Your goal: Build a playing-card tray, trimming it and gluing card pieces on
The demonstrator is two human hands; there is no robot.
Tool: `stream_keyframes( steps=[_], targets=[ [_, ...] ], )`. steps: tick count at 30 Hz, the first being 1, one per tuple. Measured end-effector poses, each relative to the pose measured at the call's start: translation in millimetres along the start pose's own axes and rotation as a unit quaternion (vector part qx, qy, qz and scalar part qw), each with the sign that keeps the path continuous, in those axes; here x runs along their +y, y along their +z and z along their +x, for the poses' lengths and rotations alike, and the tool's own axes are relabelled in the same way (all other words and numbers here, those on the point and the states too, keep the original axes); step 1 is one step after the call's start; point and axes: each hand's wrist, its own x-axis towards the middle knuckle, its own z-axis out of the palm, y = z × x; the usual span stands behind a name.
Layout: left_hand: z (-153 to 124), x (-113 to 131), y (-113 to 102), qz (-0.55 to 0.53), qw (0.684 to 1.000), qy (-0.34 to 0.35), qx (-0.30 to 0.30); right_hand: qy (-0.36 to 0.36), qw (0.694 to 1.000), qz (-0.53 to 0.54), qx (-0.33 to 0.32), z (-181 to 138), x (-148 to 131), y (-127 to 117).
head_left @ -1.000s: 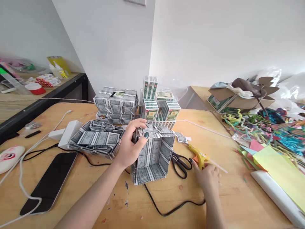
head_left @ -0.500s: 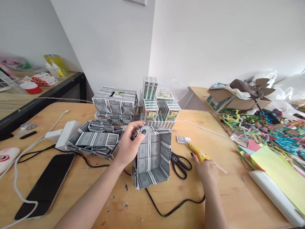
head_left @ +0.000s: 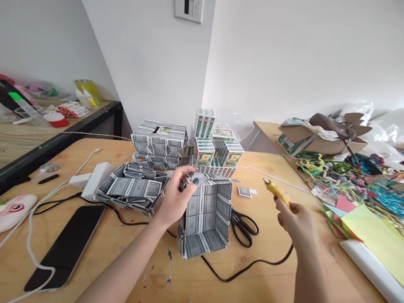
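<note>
Left grip (head_left: 175, 201) clamps the rim of the open grey-patterned card box (head_left: 205, 219) on the wooden desk (head_left: 268, 269). Right grip (head_left: 295, 219) closed round the yellow glue gun (head_left: 277, 192), raised right of box, nozzle pointing up-left.

my left forearm runs in from bottom left, bare, angled up toward centre. left hand (head_left: 175, 198) curled, palm turned right, thumb on top with dark-painted nail showing, fingers (head_left: 186, 171) hooked over upper edge of what it grips. wrist nearly straight. my right forearm comes up from bottom right edge, steeper. right hand (head_left: 295, 216) raised off surface, closed in fist around handle, back of hand toward me, knuckles up, dark nail visible at thumb side. hands well apart.
</note>
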Motion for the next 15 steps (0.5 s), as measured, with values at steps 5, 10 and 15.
stream_keyframes(
  steps=[5,10,15],
  targets=[
    [-1.4,4.4,2.1,0.000,1.000,-0.006,0.000,-0.071,0.995,0.067,0.003,-3.3,-74.3,-2.5],
    [-3.5,8.6,1.6,0.013,1.000,-0.008,-0.013,-0.244,0.967,0.058,-0.053,-14.0,-106.3,7.3],
    [-2.9,8.1,1.2,0.008,1.000,-0.006,-0.013,-0.323,0.945,-0.054,0.024,-26.0,-112.7,3.0]
  ],
)
